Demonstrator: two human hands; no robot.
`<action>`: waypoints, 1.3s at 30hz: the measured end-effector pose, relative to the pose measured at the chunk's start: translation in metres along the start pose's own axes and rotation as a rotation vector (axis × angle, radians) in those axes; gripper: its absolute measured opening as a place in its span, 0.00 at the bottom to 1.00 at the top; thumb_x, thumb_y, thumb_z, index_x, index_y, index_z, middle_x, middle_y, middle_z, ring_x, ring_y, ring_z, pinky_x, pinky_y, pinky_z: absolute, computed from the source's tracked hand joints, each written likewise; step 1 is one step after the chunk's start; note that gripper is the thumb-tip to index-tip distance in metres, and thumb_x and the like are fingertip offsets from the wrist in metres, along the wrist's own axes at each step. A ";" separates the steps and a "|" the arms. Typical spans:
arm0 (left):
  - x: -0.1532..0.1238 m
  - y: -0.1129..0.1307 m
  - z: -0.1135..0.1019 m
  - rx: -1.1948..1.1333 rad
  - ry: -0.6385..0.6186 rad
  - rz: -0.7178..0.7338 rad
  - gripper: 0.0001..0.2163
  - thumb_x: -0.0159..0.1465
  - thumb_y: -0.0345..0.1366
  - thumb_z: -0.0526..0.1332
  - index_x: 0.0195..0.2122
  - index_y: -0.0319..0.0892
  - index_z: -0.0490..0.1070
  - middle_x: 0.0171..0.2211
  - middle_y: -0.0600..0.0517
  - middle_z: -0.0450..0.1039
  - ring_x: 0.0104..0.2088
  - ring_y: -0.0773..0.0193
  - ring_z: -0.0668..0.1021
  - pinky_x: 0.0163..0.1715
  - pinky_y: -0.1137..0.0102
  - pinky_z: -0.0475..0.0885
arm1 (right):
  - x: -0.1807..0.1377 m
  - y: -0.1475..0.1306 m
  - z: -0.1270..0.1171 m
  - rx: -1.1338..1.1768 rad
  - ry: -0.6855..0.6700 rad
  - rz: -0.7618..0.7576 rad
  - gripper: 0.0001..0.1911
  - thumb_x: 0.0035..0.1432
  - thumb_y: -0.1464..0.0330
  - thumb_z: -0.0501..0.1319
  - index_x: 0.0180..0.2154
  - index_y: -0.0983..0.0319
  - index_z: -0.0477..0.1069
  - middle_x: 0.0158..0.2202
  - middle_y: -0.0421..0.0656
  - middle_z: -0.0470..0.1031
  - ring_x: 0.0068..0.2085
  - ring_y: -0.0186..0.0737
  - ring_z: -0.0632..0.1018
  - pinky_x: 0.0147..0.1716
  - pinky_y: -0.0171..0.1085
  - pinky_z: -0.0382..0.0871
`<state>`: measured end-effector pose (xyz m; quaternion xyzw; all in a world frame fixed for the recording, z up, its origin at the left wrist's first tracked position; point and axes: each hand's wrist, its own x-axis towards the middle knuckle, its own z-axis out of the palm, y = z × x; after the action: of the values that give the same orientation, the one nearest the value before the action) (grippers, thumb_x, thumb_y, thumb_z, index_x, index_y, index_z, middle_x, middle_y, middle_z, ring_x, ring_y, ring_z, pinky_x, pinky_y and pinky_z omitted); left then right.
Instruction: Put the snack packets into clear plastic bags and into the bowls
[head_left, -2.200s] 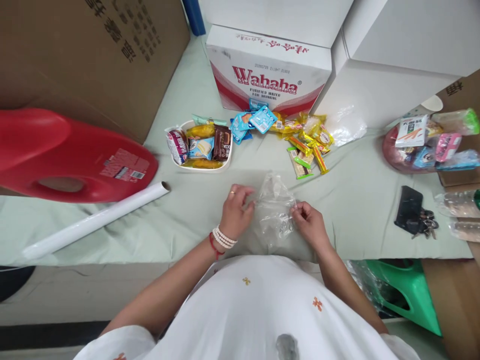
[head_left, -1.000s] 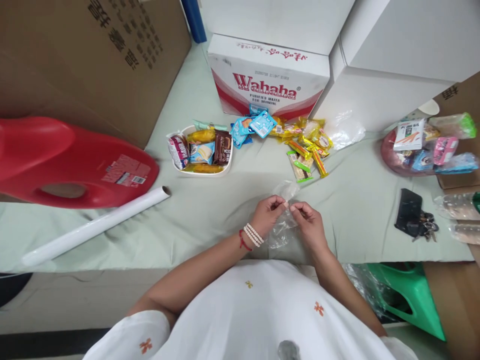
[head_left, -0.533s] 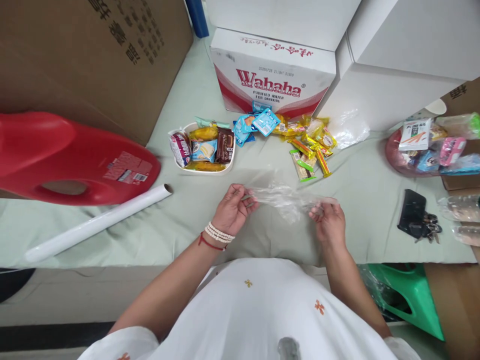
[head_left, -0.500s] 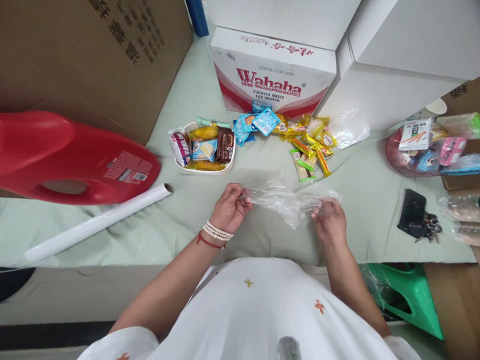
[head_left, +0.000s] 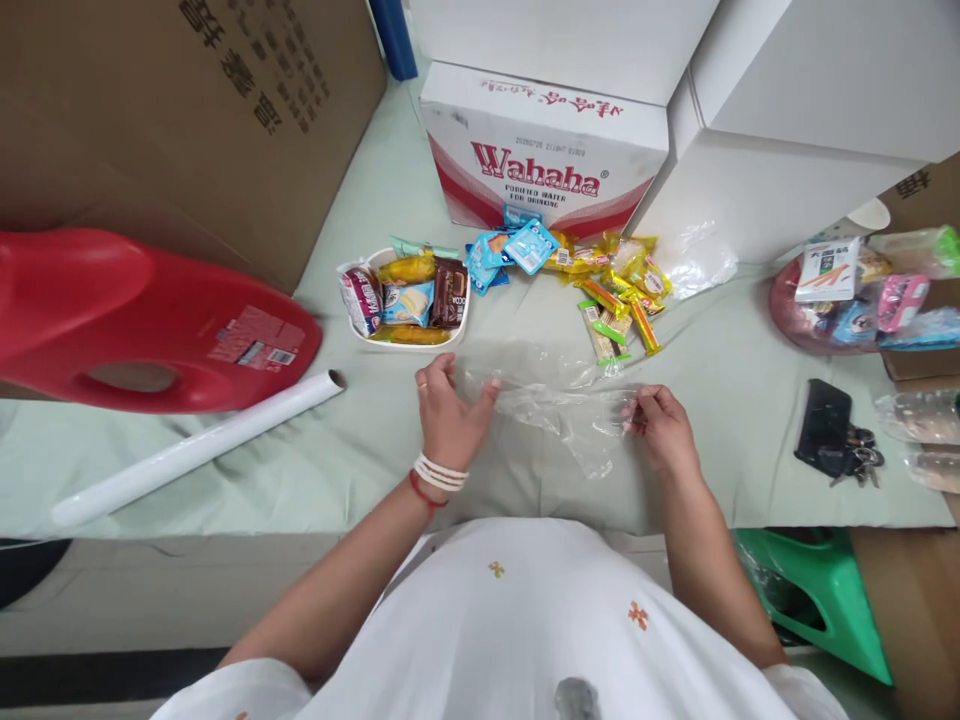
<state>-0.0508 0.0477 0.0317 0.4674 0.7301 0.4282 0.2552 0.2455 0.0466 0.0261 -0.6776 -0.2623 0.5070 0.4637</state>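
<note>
Since the frame half a second earlier, the left hand (head_left: 454,410) has turned and shifted outward, and the crumpled, clear plastic bag (head_left: 555,410) has spread flatter. The bag's long axis runs left to right between the hands, with one loose corner pointing back toward the person. Left grip: wide, the thumb at the bag's left end and parted from the fingers. Right hand (head_left: 660,425): narrow grip, pinching the bag's right end.

Surroundings, in descending size: worktop (head_left: 720,400) under pale green cloth; large brown cardboard box (head_left: 187,140) at far left; red plastic jug (head_left: 202,320) with a moulded handle, before that box; white-and-red cardboard carton marked "Wahaha" (head_left: 540,165), beyond the bag; white rolled tube (head_left: 202,450), lying slantwise beside the jug; white oval tray (head_left: 409,345) of wrapped snacks, just beyond the left hand; black phone (head_left: 821,425), well to the right. Smallest, yellow-wrapped bars (head_left: 600,297) and green-edged snack packets (head_left: 609,350) occupy the space directly past the bag's far edge, the packets nearest.
</note>
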 end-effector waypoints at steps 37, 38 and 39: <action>-0.012 -0.006 0.000 -0.009 -0.547 0.109 0.14 0.67 0.47 0.59 0.46 0.43 0.69 0.53 0.41 0.72 0.43 0.56 0.81 0.44 0.59 0.77 | -0.076 0.023 0.050 -1.348 -0.700 -0.877 0.30 0.66 0.77 0.55 0.67 0.56 0.67 0.70 0.52 0.62 0.57 0.54 0.71 0.54 0.51 0.69; -0.015 -0.002 0.001 -0.005 -0.520 0.102 0.19 0.65 0.49 0.61 0.51 0.42 0.67 0.57 0.39 0.69 0.46 0.54 0.80 0.44 0.58 0.78 | -0.077 0.024 0.051 -1.372 -0.704 -0.873 0.33 0.65 0.78 0.55 0.69 0.54 0.64 0.72 0.51 0.58 0.58 0.55 0.71 0.53 0.52 0.69; -0.018 0.002 0.003 0.022 -0.493 0.123 0.24 0.63 0.49 0.64 0.55 0.42 0.65 0.60 0.38 0.65 0.50 0.51 0.79 0.46 0.56 0.78 | -0.078 0.024 0.053 -1.388 -0.711 -0.866 0.34 0.65 0.78 0.55 0.70 0.53 0.62 0.74 0.50 0.55 0.58 0.55 0.72 0.53 0.52 0.69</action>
<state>-0.0399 0.0327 0.0315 0.6039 0.6208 0.3080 0.3938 0.1665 -0.0088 0.0361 -0.4501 -0.8715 0.1946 -0.0091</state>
